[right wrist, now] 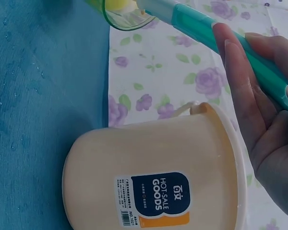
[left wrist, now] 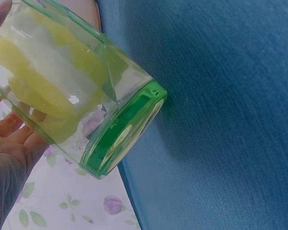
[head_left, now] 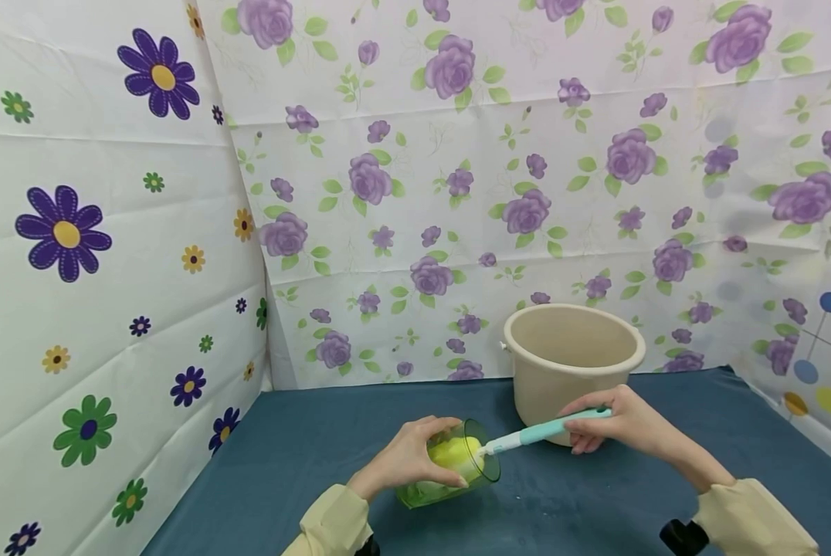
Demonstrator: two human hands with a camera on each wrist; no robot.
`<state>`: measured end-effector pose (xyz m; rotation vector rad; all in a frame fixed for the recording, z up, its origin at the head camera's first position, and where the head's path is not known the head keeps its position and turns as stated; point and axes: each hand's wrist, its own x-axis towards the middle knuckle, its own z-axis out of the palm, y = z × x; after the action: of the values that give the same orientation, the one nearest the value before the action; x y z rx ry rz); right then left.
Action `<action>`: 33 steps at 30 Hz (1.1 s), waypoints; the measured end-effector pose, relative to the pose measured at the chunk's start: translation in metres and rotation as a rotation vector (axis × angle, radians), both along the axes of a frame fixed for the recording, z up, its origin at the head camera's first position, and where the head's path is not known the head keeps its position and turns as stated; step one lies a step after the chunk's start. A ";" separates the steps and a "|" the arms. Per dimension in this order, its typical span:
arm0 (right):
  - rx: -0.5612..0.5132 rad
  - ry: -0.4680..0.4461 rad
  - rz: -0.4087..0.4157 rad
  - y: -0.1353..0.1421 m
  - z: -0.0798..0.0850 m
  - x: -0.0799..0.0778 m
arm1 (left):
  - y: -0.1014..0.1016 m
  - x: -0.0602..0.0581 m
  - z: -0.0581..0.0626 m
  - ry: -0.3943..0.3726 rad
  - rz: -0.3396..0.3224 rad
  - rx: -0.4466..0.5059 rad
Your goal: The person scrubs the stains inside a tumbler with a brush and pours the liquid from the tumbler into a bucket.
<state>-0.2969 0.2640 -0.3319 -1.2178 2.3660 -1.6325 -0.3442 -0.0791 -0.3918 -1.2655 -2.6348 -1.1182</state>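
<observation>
My left hand (head_left: 415, 457) grips a green-tinted clear glass (left wrist: 62, 72), tilted on its side with its mouth toward the right. Inside the glass sits the yellow and white sponge head (head_left: 459, 455) of a cup brush. My right hand (head_left: 613, 423) holds the brush by its teal and white handle (head_left: 547, 429), fingers and thumb closed round it, as the right wrist view also shows. The thick green base (left wrist: 125, 129) of the glass points down near the blue cloth in the left wrist view.
A beige bucket (right wrist: 105, 158) with a dark label stands behind my right hand. Blue cloth (head_left: 304, 448) covers the table, with water drops on it in front of the bucket. Flowered sheets (head_left: 401, 232) hang at the back and sides.
</observation>
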 end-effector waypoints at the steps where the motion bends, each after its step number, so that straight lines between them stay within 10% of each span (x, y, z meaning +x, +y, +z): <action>1: -0.001 0.002 0.001 -0.001 0.000 0.000 | 0.000 0.000 0.000 0.001 0.000 0.001; 33: 0.006 -0.013 -0.021 -0.003 0.006 0.003 | 0.001 -0.001 -0.001 0.021 -0.006 -0.002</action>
<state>-0.2938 0.2609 -0.3260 -1.1820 2.3817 -1.6333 -0.3448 -0.0786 -0.3929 -1.2798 -2.6193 -1.0972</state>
